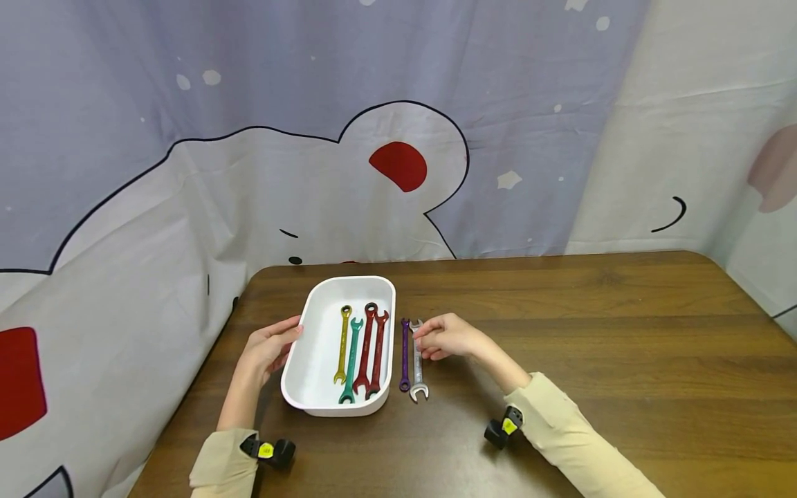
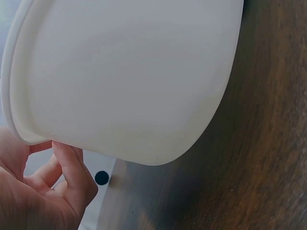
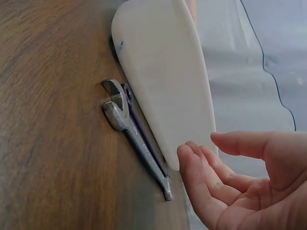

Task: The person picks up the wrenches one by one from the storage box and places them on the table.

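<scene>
My left hand [image 1: 266, 349] pinches the left rim of a white plastic tub [image 1: 314, 332]; in the left wrist view, the fingers [image 2: 72, 175] meet the tub's edge. Inside lie a yellow wrench [image 1: 343, 346], a green wrench [image 1: 352, 360] and two red wrenches, one [image 1: 366, 349] beside the other [image 1: 377, 356]. On the table, right of the tub, a purple wrench [image 1: 405, 360] lies alongside a silver wrench [image 1: 418, 373]. Over the silver one's far end hovers my right hand [image 1: 451, 337]. The right wrist view shows its fingers loosely bent, thumb apart, holding nothing.
Both wrenches and the tub are on a brown wooden table [image 1: 591, 360]. Behind its far edge hangs a patterned cloth [image 1: 517, 138]. A small camera is strapped to each wrist, over beige sleeves.
</scene>
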{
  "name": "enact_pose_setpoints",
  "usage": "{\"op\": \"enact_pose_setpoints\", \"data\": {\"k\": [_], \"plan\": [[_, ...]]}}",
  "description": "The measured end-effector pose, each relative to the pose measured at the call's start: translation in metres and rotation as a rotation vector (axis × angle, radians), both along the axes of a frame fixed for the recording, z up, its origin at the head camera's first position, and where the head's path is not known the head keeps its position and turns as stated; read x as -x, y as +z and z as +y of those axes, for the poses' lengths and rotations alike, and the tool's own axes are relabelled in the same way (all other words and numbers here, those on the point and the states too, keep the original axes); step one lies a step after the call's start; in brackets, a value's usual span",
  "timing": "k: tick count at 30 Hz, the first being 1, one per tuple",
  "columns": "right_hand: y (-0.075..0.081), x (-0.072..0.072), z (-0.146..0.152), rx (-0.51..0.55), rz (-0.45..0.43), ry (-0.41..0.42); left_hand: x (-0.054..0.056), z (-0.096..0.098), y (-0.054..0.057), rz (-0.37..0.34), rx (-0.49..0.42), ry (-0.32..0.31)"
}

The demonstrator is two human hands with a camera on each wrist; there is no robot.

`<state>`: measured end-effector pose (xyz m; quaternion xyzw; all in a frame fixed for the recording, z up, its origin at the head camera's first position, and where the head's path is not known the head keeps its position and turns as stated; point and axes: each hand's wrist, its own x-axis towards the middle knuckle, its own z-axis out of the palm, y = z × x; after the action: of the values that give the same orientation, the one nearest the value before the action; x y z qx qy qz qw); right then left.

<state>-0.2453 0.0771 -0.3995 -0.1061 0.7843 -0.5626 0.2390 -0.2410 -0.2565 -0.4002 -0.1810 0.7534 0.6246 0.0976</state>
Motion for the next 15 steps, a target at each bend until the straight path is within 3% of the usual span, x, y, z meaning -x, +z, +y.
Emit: {"op": "enact_pose_setpoints", "data": {"k": [15], "plan": [[0.013, -0.001, -0.002, 0.029, 0.027, -0.026, 0.000, 0.000, 0.000, 0.006, -0.019, 0.000]]}}
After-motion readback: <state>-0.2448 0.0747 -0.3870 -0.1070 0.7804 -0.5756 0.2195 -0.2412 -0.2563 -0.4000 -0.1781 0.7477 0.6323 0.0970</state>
